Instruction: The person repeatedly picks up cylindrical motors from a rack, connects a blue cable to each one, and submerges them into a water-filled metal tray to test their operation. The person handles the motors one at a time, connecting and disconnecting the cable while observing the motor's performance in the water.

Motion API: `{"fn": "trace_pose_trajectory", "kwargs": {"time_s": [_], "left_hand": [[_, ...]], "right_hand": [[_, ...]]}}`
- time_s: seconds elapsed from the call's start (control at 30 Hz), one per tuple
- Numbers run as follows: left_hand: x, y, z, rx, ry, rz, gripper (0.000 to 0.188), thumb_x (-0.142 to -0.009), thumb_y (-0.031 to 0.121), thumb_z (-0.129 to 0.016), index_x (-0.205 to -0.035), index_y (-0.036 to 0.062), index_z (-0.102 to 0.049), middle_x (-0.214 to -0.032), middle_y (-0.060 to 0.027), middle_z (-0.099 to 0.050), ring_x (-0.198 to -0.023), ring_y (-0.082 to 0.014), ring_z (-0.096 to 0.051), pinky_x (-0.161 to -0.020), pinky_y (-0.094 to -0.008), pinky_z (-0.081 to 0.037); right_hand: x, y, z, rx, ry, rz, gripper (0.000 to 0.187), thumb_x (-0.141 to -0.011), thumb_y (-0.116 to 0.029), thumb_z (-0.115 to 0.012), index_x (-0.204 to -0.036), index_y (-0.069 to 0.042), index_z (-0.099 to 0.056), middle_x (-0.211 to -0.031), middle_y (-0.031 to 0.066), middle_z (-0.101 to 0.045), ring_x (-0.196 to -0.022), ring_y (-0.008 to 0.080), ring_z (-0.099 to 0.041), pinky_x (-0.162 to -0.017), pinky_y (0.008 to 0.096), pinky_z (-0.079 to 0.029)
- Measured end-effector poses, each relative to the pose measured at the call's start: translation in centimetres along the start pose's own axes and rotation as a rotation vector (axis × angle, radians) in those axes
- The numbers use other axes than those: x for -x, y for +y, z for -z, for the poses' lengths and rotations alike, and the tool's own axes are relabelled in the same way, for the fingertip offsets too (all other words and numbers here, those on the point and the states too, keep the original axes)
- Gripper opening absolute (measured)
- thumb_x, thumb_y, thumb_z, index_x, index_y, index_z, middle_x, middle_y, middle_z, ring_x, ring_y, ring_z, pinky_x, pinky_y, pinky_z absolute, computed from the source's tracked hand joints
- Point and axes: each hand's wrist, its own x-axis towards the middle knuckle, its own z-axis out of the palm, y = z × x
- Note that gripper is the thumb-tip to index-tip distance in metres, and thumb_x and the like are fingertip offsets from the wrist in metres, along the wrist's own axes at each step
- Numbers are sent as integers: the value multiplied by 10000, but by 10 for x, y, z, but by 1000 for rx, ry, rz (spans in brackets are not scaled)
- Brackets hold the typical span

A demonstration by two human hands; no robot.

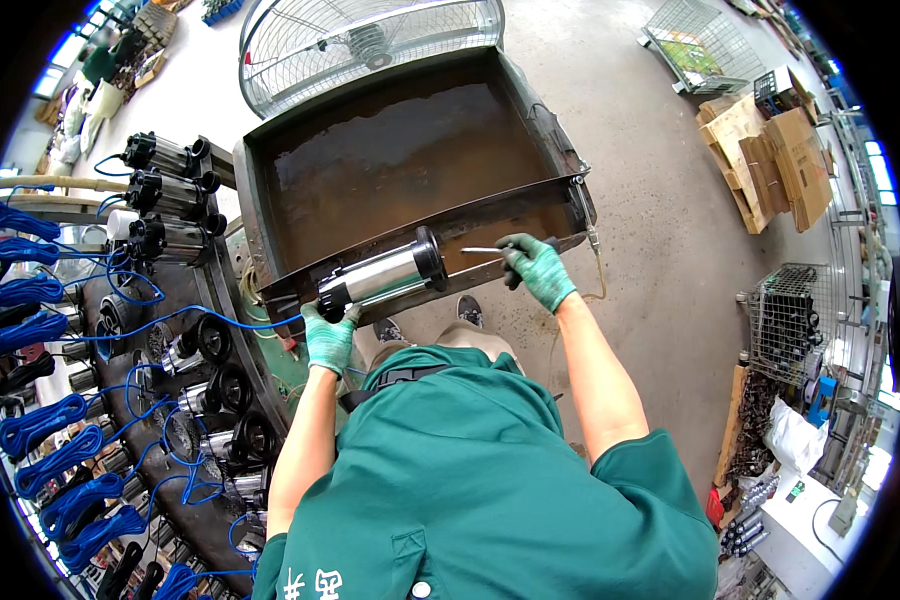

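Observation:
A steel submersible pump [385, 277] with black ends lies slantwise along the near ledge of a dark metal tank [253, 200]. My left hand [330, 338], in a green glove, grips the pump's left end, partly hiding it. A blue cable [232, 320] runs from around that end to the bench on the left. To the right of the pump, my gloved right hand [538, 272] is closed round a slim metal rod-like tool [480, 250]. Its tip points left at the pump's black right end, with a small gap between them. The tool's handle is hidden in my fist.
Brown water [400, 150] fills much of the tank, and a large caged fan [370, 45] stands behind it. More pumps [170, 190] and coiled blue cables [45, 425] crowd the left bench. Flattened cardboard [795, 165] and a wire basket [790, 310] are at right.

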Motion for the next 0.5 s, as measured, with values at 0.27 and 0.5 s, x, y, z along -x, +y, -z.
{"fn": "trace_pose_trajectory", "kwargs": {"time_s": [0.27,0.5], "left_hand": [[1,7,2,-16,-3,-6,589,-839,112,-899,-1218,14,-459,-1081,-101,-651,-948,-176,-614,-878,-325,-538],[-2,7,5,-73,-37,-14,576,-848,138,-892,-1211,11,-463,-1077,-93,-643,-945,-171,-597,-861,-323,-532]], "right_hand": [[-24,0,-38,199,-149,-16,202,-1065,-168,-602,-1219,-59,-675,-842,18,-655,-657,98,-623,-608,286,-530],[-35,-11,-45,322,-166,-47,243,-1071,-194,-563,-1235,-53,-675,-890,84,-691,-760,169,-661,-707,333,-551]]}}
